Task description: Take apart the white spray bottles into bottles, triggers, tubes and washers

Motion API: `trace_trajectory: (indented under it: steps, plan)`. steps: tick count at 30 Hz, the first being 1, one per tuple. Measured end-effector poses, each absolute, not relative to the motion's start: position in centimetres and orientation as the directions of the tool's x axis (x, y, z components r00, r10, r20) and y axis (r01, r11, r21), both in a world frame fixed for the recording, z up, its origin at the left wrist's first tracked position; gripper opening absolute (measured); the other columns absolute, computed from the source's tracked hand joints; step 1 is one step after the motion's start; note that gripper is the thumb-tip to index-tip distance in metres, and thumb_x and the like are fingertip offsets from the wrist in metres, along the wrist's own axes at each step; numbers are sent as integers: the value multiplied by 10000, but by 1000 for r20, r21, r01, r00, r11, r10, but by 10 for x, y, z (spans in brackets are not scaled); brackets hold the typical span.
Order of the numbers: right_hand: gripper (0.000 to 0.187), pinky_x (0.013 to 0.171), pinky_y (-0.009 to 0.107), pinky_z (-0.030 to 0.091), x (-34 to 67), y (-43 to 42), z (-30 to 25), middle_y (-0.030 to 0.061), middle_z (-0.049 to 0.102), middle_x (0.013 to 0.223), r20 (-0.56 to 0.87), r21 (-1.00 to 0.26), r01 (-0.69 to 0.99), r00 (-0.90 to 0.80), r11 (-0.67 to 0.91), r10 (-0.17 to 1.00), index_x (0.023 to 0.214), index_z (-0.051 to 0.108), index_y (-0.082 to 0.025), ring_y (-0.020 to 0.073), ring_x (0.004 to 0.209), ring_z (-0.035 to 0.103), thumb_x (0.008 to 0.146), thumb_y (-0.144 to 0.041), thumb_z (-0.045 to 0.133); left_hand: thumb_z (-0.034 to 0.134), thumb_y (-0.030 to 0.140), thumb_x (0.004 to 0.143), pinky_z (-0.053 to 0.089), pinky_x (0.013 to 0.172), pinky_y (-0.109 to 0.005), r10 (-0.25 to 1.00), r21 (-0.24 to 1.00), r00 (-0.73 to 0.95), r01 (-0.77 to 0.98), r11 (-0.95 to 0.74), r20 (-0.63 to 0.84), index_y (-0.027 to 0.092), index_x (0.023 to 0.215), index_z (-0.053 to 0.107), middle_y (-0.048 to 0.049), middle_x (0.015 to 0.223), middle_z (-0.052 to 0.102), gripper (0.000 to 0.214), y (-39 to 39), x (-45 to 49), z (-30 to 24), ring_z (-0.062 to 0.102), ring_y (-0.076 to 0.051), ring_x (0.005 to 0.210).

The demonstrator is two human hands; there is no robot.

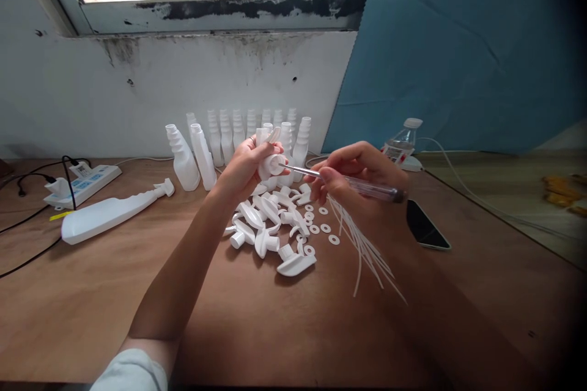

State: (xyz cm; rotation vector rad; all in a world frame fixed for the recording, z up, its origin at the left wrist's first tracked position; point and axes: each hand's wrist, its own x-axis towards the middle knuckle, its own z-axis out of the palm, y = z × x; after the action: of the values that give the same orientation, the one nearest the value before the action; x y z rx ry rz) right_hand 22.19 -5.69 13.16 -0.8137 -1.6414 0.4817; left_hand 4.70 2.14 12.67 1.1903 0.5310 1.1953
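Observation:
My left hand (245,162) is closed around a white trigger spray head (271,164), its round collar turned toward my right hand. In my right hand (353,174) is a screwdriver (362,186) with a clear handle and a thin metal shaft. Its tip is at the collar's opening; how deep it reaches I cannot tell. Below both hands lies a pile of white spray heads (268,211). Several flat white washers (325,228) are scattered to the right of the pile. Thin white tubes (362,247) lie fanned out under my right forearm.
White bottles (184,162) stand upright in rows near the wall. A bottle with a spray head (110,214) lies at left, beside a power strip (85,183) with black cables. A phone (426,225) and a clear plastic bottle (403,140) are on the right.

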Motion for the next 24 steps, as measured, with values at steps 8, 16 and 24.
trace_trajectory:
  steps: [8, 16, 24]
  plan:
    - [148, 504, 300, 519, 222, -55, 129, -1, 669, 641, 689, -671, 331, -52, 663, 723, 736, 559, -229, 137, 515, 626, 846, -265, 653, 660, 160, 748, 566, 637, -270, 901, 910, 360, -407, -82, 243, 139, 848, 500, -21, 869, 559, 190, 21, 51, 126, 599, -117, 734]
    - [209, 475, 262, 439, 224, -53, 123, -7, 642, 640, 728, -517, 526, -146, 676, 670, 704, 519, -224, 113, 504, 548, 849, -319, 634, 640, 142, 736, 460, 542, -200, 932, 946, 285, -294, -135, 222, 164, 866, 482, -10, 801, 583, 206, 17, 59, 125, 575, -94, 628]
    - [228, 513, 263, 465, 220, -58, 125, -8, 640, 650, 686, -600, 450, -137, 661, 715, 696, 499, -220, 109, 521, 570, 867, -306, 622, 635, 145, 728, 420, 476, -181, 953, 951, 200, -259, -171, 226, 179, 826, 489, 14, 738, 557, 179, 13, 65, 126, 507, -72, 549]
